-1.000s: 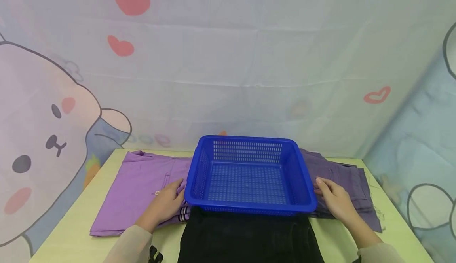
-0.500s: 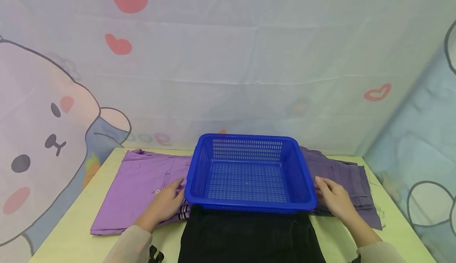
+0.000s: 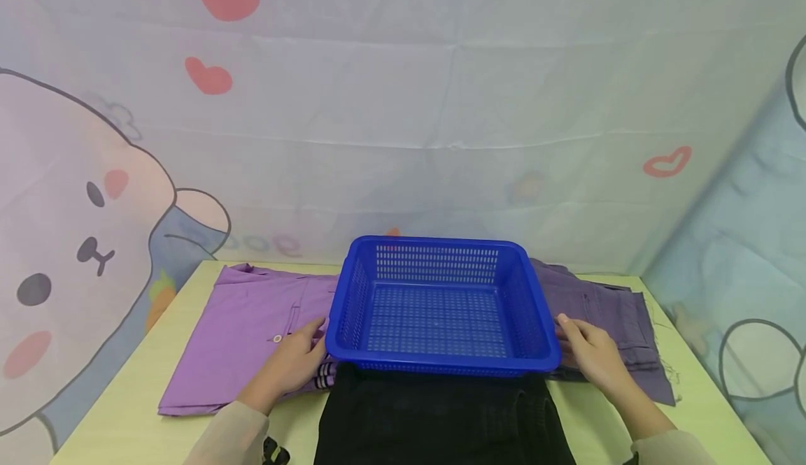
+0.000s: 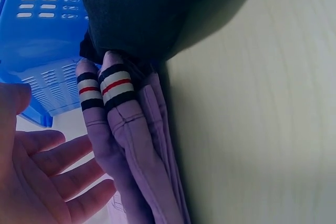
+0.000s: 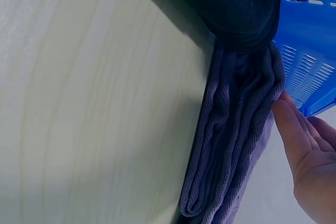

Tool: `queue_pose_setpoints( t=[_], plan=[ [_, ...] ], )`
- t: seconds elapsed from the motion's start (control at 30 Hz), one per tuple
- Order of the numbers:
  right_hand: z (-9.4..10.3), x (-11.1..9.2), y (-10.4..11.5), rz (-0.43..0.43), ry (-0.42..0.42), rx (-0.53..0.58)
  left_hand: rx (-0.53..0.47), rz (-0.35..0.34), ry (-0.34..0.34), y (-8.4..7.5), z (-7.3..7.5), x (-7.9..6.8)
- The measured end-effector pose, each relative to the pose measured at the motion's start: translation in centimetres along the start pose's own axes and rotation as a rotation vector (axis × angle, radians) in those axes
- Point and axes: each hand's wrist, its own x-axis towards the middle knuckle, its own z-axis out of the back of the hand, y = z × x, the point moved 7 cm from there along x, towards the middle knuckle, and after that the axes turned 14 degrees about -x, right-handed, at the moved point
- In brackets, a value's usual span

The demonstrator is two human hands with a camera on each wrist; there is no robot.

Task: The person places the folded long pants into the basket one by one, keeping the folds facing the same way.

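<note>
A blue plastic basket (image 3: 441,363) with slotted sides stands in the middle, over the inner edges of the folded garments. My left hand (image 3: 291,359) is at its left side, fingers loosely extended over the folded lilac garment (image 3: 245,342). Striped bands (image 4: 116,85) on that garment show in the left wrist view. At the basket's right side is my right hand (image 3: 593,354), fingers extended over the folded grey-purple garment (image 3: 620,318). In the right wrist view its fingertips are right at the stacked folds (image 5: 236,129). Neither hand curls round anything.
A folded black garment (image 3: 434,416) lies in front of the basket, its near end cut off by the frame. All rests on a pale yellow wood-grain table (image 3: 157,444). A printed cloth backdrop (image 3: 453,101) hangs behind the table and along its right side.
</note>
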Motion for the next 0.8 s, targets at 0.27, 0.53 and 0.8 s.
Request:
queue_pose_setpoints(
  t=[0.27, 0.53, 0.8],
  plan=[
    [-0.09, -0.17, -0.13, -0.023, 0.011, 0.047, -0.03, 0.005, -0.002, -0.09, -0.08, -0.28],
    [-0.17, -0.45, -0.16, 0.004, 0.008, 0.062, 0.011, -0.018, -0.012, -0.31, -0.03, -0.54],
    [-0.13, -0.7, -0.28, -0.012, 0.001, 0.069, 0.033, -0.057, -0.032, -0.76, -0.02, -0.77]
  ],
)
